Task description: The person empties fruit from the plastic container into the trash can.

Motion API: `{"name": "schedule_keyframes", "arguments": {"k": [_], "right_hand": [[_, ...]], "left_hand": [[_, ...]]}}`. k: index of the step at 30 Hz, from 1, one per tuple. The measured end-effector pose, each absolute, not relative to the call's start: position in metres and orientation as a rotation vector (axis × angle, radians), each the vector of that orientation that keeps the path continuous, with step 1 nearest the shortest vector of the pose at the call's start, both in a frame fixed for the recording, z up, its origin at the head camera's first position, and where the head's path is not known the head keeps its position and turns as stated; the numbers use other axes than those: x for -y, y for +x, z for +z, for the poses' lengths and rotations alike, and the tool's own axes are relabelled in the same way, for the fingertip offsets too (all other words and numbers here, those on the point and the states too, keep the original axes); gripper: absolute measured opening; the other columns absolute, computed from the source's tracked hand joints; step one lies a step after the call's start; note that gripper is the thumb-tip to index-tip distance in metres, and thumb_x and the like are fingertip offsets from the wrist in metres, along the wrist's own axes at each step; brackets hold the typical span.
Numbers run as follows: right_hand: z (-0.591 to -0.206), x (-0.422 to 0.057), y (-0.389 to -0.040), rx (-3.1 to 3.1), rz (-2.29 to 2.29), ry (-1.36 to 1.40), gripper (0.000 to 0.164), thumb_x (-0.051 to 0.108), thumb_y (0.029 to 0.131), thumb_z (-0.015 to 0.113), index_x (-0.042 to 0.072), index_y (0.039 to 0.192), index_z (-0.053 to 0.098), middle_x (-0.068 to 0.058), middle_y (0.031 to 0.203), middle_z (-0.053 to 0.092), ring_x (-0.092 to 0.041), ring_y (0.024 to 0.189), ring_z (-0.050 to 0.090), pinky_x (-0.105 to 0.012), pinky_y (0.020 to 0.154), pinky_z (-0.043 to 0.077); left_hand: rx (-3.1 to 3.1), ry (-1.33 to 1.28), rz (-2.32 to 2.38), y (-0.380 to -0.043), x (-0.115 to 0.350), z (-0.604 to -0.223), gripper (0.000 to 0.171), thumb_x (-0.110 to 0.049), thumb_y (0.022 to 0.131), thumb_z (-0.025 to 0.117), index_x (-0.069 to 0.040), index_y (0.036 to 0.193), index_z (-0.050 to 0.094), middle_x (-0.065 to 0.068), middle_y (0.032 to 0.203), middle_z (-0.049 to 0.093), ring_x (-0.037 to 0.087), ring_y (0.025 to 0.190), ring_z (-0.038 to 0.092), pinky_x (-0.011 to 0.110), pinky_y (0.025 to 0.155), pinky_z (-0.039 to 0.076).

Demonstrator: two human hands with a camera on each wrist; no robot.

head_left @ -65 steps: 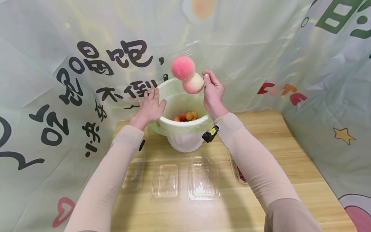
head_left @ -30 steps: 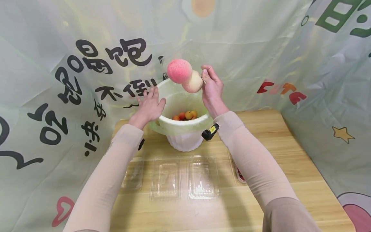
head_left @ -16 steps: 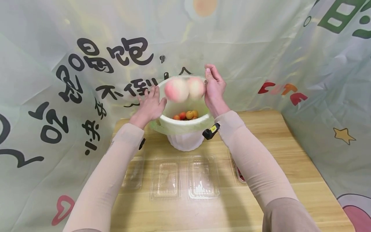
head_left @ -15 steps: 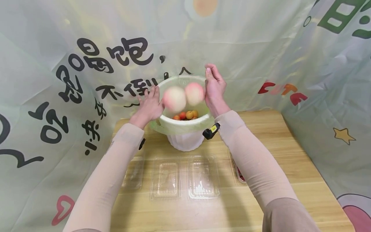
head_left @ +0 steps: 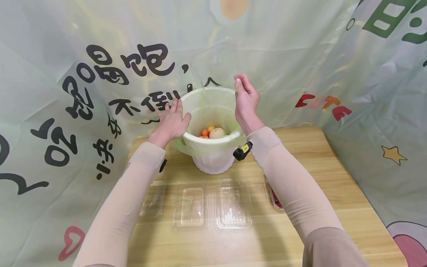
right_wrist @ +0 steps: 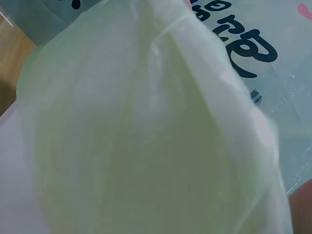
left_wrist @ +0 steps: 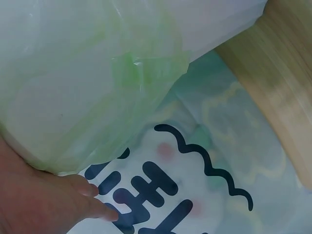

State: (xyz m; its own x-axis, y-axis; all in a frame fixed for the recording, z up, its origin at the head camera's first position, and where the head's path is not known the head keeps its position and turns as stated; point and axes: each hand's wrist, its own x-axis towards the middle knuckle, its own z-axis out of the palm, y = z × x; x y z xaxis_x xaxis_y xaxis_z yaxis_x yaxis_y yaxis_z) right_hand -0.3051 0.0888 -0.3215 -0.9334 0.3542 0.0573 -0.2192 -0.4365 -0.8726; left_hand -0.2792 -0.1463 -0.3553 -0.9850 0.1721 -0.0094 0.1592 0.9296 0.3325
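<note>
Right hand (head_left: 246,98) pinches a colourless, transparent box (head_left: 216,61); left hand (head_left: 171,121), fingers spread, rests on the pale bin (head_left: 213,141)

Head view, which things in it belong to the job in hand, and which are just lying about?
Likely in the job:
bin, lined with a green bag
fruit inside
left hand, at the bin
right hand, holding a clear box

Apparently lying about:
clear trays on the table
tray with red contents

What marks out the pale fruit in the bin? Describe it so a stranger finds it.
On the wooden table stands a white bin lined with a thin green bag. Inside lies the pale fruit, bigger and creamier than the orange fruits beside it.
</note>
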Motion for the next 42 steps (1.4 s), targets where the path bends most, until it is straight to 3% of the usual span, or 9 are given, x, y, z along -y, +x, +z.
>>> {"name": "schedule_keyframes", "arguments": {"k": [3,5,14,22,29,35,42], "right_hand": [[-0.322,-0.092,-0.304,1.441,2.380,-0.191,0.033,0.013,0.105,0.064,0.003,0.136,0.069,-0.005,0.141,0.070,-0.009,0.122,0.063,-0.029,0.110,0.050],[-0.322,-0.095,-0.302,1.458,2.352,-0.192,0.034,0.013,0.105,0.064,0.005,0.138,0.069,-0.006,0.143,0.069,-0.013,0.127,0.063,-0.038,0.116,0.049],[-0.317,-0.123,-0.295,1.489,2.293,-0.213,0.036,0.015,0.104,0.065,0.008,0.139,0.068,-0.006,0.143,0.069,-0.027,0.135,0.063,-0.037,0.108,0.055],[-0.323,-0.165,-0.284,1.390,2.357,-0.349,0.039,0.016,0.103,0.066,0.015,0.142,0.068,-0.005,0.136,0.070,-0.027,0.132,0.065,-0.039,0.111,0.054],[-0.335,-0.198,-0.272,1.362,2.357,-0.442,0.041,0.018,0.103,0.065,0.016,0.144,0.066,-0.012,0.148,0.064,-0.025,0.130,0.066,-0.029,0.098,0.061],[-0.358,-0.219,-0.267,1.371,2.340,-0.525,0.041,0.019,0.103,0.066,0.021,0.143,0.067,-0.010,0.146,0.065,-0.021,0.126,0.067,-0.029,0.100,0.059],[-0.382,-0.235,-0.260,1.365,2.383,-0.630,0.040,0.020,0.104,0.065,0.022,0.144,0.066,-0.007,0.152,0.062,-0.022,0.133,0.063,-0.022,0.084,0.061]], "left_hand": [[-3.044,0.263,0.519,-0.279,0.146,-0.355,0.079,-0.051,0.110,0.019,-0.001,0.168,0.001,0.019,0.178,-0.003,0.052,0.162,-0.002,0.077,0.124,-0.005],[-3.039,0.263,0.522,-0.279,0.146,-0.355,0.079,-0.051,0.110,0.019,-0.001,0.168,0.000,0.019,0.178,-0.004,0.053,0.161,-0.003,0.077,0.124,-0.006],[-3.025,0.267,0.550,-0.278,0.146,-0.354,0.078,-0.049,0.110,0.020,-0.002,0.168,-0.001,0.019,0.178,-0.004,0.053,0.161,-0.006,0.076,0.123,-0.009],[-3.026,0.267,0.552,-0.278,0.147,-0.354,0.078,-0.048,0.110,0.021,-0.001,0.168,-0.001,0.020,0.177,-0.004,0.053,0.161,-0.005,0.077,0.123,-0.009],[-3.024,0.273,0.569,-0.276,0.147,-0.354,0.079,-0.050,0.110,0.020,-0.002,0.168,-0.001,0.019,0.178,-0.004,0.052,0.162,-0.006,0.076,0.124,-0.008],[-3.024,0.272,0.564,-0.276,0.148,-0.354,0.079,-0.050,0.110,0.019,-0.002,0.168,-0.002,0.019,0.178,-0.004,0.052,0.161,-0.006,0.076,0.123,-0.009],[-3.021,0.271,0.574,-0.276,0.147,-0.354,0.078,-0.050,0.110,0.019,-0.002,0.168,-0.002,0.019,0.178,-0.004,0.052,0.161,-0.006,0.076,0.123,-0.010]]}}
